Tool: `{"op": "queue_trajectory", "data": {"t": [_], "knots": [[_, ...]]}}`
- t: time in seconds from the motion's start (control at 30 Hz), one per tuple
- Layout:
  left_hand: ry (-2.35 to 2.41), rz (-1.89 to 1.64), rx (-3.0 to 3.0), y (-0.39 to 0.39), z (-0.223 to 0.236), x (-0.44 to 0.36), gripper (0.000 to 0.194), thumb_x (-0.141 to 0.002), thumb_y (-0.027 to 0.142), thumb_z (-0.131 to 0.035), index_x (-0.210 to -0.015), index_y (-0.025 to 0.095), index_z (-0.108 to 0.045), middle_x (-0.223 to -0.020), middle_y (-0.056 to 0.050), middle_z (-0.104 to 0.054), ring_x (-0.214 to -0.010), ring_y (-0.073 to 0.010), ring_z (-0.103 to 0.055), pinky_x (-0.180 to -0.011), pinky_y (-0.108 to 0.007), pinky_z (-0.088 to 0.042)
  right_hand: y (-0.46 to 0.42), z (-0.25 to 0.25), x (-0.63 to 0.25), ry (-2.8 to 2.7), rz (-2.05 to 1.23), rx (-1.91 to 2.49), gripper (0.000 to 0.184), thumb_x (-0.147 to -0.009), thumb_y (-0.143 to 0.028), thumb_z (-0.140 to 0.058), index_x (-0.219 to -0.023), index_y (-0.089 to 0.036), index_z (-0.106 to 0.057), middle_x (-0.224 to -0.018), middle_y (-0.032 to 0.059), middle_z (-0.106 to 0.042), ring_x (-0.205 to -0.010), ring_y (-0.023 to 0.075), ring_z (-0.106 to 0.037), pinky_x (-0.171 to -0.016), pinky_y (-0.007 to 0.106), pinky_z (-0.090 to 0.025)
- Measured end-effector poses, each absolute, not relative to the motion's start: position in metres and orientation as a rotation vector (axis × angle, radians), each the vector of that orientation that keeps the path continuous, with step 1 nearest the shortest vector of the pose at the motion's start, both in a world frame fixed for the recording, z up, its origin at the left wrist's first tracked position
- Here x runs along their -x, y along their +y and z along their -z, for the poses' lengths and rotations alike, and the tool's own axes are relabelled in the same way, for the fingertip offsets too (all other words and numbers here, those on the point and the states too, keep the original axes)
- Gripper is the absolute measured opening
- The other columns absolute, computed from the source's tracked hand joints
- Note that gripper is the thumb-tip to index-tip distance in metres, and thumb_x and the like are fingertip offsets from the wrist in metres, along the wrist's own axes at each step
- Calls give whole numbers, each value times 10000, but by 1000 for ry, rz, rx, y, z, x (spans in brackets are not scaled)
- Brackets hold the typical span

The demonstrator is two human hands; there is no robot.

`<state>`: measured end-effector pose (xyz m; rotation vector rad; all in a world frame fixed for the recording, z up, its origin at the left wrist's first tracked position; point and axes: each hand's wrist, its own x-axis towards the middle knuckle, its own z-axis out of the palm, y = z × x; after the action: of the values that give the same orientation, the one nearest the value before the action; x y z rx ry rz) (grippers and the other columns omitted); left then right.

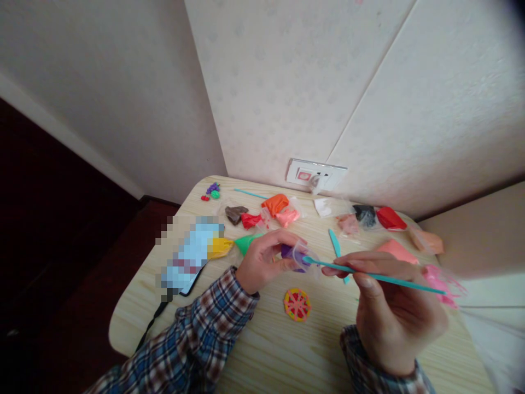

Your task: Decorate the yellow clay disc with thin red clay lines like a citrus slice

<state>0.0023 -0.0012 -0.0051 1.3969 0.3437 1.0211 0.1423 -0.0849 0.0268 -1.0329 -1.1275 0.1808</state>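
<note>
L hand (266, 261) grips purple clay pkt (290, 254) over table (262, 355), approx. centre; R hand (396, 312) clamped on turquoise modelling tool (402, 281), tip at pkt; hands apart; round clay disc (297, 305) at pkt's 6 o'clock, yellow clay bag (221, 248) at 9.

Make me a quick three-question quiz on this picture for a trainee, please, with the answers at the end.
1. What colour shows inside the bag held by the left hand?
2. True or false: the right hand is empty.
3. Where does the round patterned disc lie? A: in the left hand; B: on the table; C: on the phone.

Key:
1. Purple.
2. False; it holds a thin turquoise tool.
3. B.
</note>
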Motion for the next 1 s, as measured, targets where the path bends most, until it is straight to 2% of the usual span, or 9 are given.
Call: {"op": "queue_trajectory", "data": {"t": [0.23,0.5,1.0], "knots": [[300,-1073,-1376,1,7,-5,214,-754,330,-695,-844,139,-655,-864,-64,-648,-879,-161,-620,-857,-328,-502,-88,-25,-145,-1238,-75,1055,53,-805,-176,-606,-786,-181,-655,-698,33,-690,-661,194,-665,-519,332,-525],[221,-1103,-1375,1,7,-6,150,-769,271,-686,-848,148,-652,-876,-56,-660,-882,-154,-632,-866,-331,-501,-90,-27,-146,-1347,-90,1013,77,-814,-159,-588,-794,-185,-657,-716,37,-696,-662,190,-669,-529,326,-525],[171,-1081,-1286,0,7,-6,141,-738,238,-716,-837,159,-652,-875,-31,-646,-890,-136,-625,-906,-340,-491,-91,-28,-145,-1366,-142,1008,98,-833,-157,-563,-793,-176,-651,-723,44,-693,-659,183,-661,-516,319,-524]]}}
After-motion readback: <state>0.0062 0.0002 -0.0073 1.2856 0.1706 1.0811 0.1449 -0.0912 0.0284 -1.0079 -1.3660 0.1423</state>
